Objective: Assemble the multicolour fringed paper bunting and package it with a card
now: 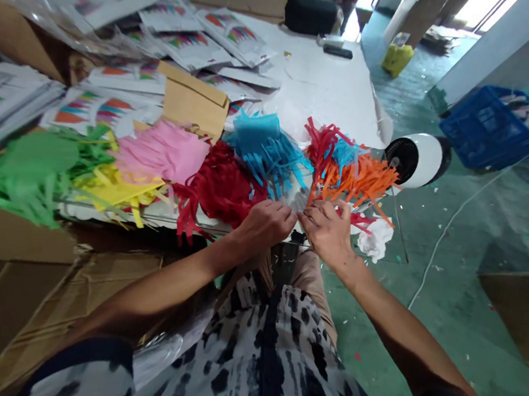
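Observation:
My left hand (266, 222) and my right hand (326, 231) meet at the near edge of the white table (327, 83), fingers curled and pinching something thin between them that I cannot make out. Just beyond my fingers lie heaps of fringed paper strips: red (220, 186), blue (264, 143), orange (360, 181), pink (164, 150), yellow (116, 189) and green (31, 172). The left hand rests against the red heap. My right hand sits under the orange strips, beside a crumpled white paper (375, 240).
Printed packets (187, 41) and a brown envelope (194, 102) cover the table's far left. A small white fan (416, 159) stands at the table's right edge. Cardboard boxes (8, 282) sit at lower left. A blue crate (490, 126) and a white cable (448, 227) lie on the green floor.

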Motion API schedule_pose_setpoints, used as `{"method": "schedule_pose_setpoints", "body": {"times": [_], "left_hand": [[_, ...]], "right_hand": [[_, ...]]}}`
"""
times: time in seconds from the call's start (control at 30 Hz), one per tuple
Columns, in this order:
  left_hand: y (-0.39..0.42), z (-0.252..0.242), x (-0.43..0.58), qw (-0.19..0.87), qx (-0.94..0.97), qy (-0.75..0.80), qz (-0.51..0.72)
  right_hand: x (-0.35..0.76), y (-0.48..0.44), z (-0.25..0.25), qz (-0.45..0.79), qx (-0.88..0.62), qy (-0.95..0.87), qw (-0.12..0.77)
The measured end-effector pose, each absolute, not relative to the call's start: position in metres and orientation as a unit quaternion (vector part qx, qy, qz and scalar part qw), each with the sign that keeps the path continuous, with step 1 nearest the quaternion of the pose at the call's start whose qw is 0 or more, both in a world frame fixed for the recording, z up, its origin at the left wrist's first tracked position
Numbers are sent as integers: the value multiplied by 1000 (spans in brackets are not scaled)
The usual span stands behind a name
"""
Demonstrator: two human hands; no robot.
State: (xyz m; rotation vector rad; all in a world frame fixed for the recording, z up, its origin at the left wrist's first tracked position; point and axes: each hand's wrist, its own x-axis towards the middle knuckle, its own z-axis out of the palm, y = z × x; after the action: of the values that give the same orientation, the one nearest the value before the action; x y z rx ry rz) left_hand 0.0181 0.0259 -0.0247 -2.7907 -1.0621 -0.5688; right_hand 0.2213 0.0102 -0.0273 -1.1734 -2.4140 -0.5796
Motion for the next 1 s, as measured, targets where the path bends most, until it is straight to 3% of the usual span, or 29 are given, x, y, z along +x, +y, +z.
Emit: {"method": "schedule_pose_setpoints", "body": {"times": [0.1,0.27,0.4,0.5,0.7,0.9,1.0], "left_hand": [[15,-9,11,-126,-851,-423,-284],[8,15,-3,-567,-648,-388,-330],[0,22,-5,-747,-478,-338,-316],[-6,21,0,-782,-421,-324,-327],[1,19,16,-700,-449,-292,-471],[11,20,19,-685,-408,-316,-514],[16,23,17,-651,-386,-317,-572]], "right_hand": [[224,3,-12,-238,-390,-854,250],[238,-11,8,-240,-382,-849,277],[235,-21,22,-222,-422,-833,281],[220,-26,37,-149,-460,-806,340],[193,-20,58,140,-462,-731,483],[186,-8,54,309,-441,-702,466],[180,-11,36,315,-454,-705,445]]}}
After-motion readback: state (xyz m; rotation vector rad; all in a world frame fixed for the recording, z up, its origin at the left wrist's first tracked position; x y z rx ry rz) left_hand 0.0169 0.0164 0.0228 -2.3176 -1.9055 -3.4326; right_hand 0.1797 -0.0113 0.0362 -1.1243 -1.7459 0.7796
